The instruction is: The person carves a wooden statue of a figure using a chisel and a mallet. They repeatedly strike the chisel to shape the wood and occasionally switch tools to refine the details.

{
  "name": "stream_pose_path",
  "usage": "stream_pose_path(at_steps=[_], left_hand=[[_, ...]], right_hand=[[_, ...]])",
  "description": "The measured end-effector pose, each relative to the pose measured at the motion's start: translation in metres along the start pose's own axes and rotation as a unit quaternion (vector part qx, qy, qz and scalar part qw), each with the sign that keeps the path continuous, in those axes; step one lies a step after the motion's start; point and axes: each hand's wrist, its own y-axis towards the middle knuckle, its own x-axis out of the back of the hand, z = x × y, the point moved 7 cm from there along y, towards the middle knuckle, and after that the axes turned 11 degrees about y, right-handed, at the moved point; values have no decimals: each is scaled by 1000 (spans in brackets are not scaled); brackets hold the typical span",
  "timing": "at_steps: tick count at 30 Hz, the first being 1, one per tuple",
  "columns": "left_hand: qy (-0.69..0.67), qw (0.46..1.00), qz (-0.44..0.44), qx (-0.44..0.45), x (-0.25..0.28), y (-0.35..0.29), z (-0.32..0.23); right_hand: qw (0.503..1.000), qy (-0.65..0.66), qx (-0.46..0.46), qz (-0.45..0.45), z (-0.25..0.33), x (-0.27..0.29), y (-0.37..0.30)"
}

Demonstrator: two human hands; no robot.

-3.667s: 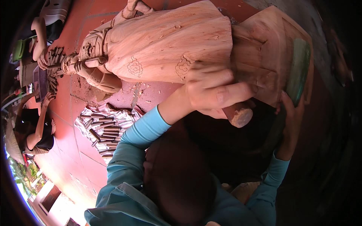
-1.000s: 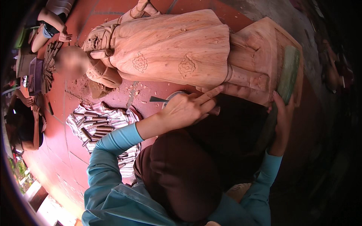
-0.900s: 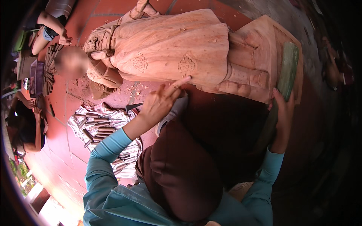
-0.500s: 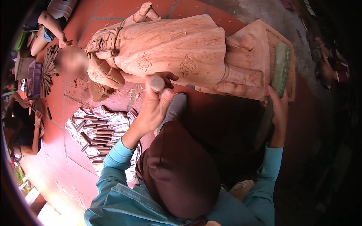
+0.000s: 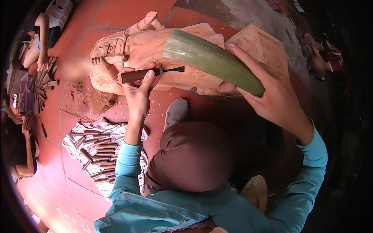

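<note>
My left hand (image 5: 138,95) is closed around the brown wooden handle of a chisel (image 5: 132,76), held level with its dark narrow blade toward the right. It hovers over the near side of a carved wooden statue (image 5: 143,46) of a robed figure lying on its back or side; which, I cannot tell. My right hand (image 5: 274,91) grips a thick, smooth green club (image 5: 211,58) by its lower right end. The club slants up to the left above the robe, hiding part of it and the carved flower patterns. Its far end is apart from the chisel.
On the floor at left, a striped cloth (image 5: 75,144) holds several wooden-handled tools (image 5: 107,151). More tools (image 5: 40,91) lie beside a purple basket (image 5: 26,91). Wood shavings (image 5: 77,103) litter the red floor. Other people (image 5: 42,39) sit at left; another is at far right.
The green club has risen from beside the statue's base and swung left over the robe. In my left hand, the chisel has turned from end-on to sideways, blade toward the right.
</note>
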Motion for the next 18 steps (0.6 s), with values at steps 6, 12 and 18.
stream_pose_path(at_steps=[6, 12, 18], left_hand=[[19, 998, 53, -14, 5, 12, 10], [108, 992, 46, -47, 5, 17, 0], [30, 997, 41, -58, 1, 24, 3]], right_hand=[[966, -148, 213, 16, 95, -15, 52], [922, -214, 322, 33, 123, -44, 89], [861, -322, 390, 56, 125, -64, 111]])
